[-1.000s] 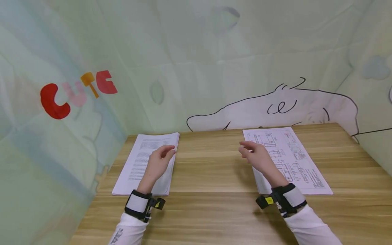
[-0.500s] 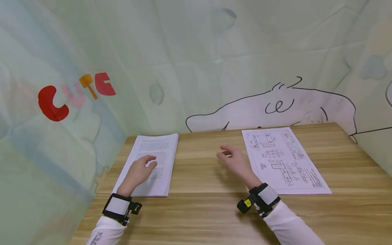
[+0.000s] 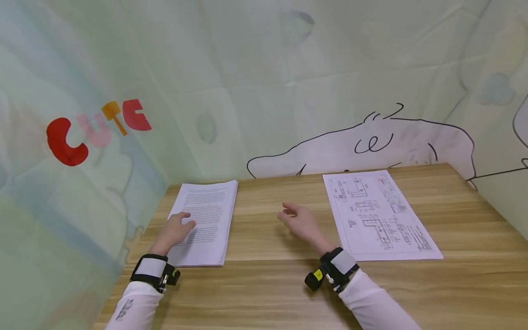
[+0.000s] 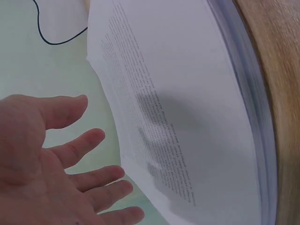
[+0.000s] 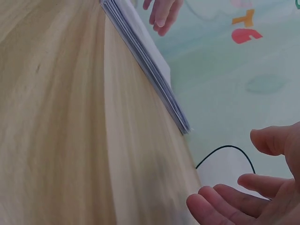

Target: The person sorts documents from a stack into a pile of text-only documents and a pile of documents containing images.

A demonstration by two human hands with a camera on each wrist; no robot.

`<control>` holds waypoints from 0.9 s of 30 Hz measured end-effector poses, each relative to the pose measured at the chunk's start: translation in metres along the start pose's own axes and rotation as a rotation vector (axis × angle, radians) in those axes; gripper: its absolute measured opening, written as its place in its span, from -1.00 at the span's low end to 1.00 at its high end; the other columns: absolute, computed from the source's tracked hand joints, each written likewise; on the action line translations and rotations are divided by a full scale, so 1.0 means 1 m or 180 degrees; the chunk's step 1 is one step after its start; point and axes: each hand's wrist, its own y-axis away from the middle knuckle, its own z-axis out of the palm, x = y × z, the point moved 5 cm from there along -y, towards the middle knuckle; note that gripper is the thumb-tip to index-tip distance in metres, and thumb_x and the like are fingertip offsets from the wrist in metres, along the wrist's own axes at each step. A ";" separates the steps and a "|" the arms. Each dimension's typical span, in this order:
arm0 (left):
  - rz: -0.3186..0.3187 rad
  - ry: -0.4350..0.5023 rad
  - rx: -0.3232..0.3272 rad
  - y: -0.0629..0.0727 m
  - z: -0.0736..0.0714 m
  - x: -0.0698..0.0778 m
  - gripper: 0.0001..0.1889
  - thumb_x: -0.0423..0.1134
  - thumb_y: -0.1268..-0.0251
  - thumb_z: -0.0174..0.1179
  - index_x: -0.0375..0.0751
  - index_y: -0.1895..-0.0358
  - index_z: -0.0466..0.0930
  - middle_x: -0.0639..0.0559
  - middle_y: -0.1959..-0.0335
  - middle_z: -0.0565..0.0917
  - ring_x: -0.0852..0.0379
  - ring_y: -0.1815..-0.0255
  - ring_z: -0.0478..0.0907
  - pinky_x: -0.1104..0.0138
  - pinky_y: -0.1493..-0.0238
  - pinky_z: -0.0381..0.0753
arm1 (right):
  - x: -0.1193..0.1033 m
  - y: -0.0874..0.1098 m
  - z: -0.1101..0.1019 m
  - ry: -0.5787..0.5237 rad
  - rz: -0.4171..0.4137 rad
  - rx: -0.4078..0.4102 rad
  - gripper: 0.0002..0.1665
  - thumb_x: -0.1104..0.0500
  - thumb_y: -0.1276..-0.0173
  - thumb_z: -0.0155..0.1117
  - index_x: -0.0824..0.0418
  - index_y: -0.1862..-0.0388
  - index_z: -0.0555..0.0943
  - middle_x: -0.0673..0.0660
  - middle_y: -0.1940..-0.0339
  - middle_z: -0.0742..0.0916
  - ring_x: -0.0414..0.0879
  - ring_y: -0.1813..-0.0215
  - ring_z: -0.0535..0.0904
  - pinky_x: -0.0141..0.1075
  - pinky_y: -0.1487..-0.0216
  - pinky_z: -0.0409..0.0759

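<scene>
A thick stack of printed paper (image 3: 206, 220) lies on the left of the wooden table. Over its left side hovers my left hand (image 3: 175, 229), fingers relaxed and spread, holding nothing; its shadow falls across the text in the left wrist view, where a gap shows between the fingers and the top sheet. My right hand (image 3: 301, 222) hangs above bare wood between the two paper piles, fingers loosely bent with nothing in them. To its right are sheets with technical drawings (image 3: 379, 220), lying flat and untouched.
The wooden table (image 3: 264, 288) runs up to a printed fabric backdrop (image 3: 231, 91) at the back and left. Each wrist carries a strapped camera, such as the right wrist camera (image 3: 314, 279).
Both hands have moved left. My left hand has gone from the stack's right edge to its left side; my right hand has left the drawing sheets for the middle of the table.
</scene>
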 end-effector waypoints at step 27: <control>-0.0283 0.0063 -0.0240 0.000 0.011 -0.024 -0.34 -0.16 -0.36 0.05 -0.64 -0.36 0.22 -0.61 -0.36 0.31 -0.50 -0.40 0.27 -0.19 -0.36 0.36 | -0.014 0.007 0.063 -0.0427 -0.0095 -0.0681 -0.36 0.10 -0.50 0.12 0.29 -0.48 0.31 0.35 -0.37 0.54 0.09 -0.09 0.66 -0.17 -0.02 0.68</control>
